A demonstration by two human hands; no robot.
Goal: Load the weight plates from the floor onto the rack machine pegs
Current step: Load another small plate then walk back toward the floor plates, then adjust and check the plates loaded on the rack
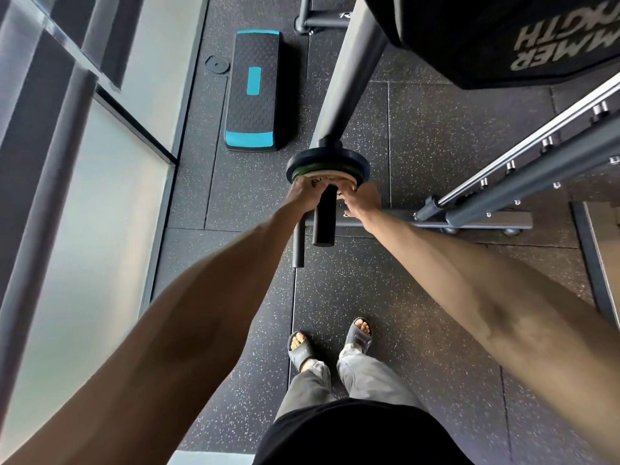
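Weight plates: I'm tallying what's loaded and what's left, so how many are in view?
4: blue plate, green plate and white plate stacked on the peg; small black plate on the floor. Others may be hidden.

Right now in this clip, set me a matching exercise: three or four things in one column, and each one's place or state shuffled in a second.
Things:
1. white plate
2. step platform
3. small black plate
4. left hand

Places or states:
A. flat on the floor, left of the step platform
B. on the peg, outermost of the stack
C. on the floor, with teal patches
D. gripping the white plate's left edge

Pairs: 1-B, 2-C, 3-A, 4-D
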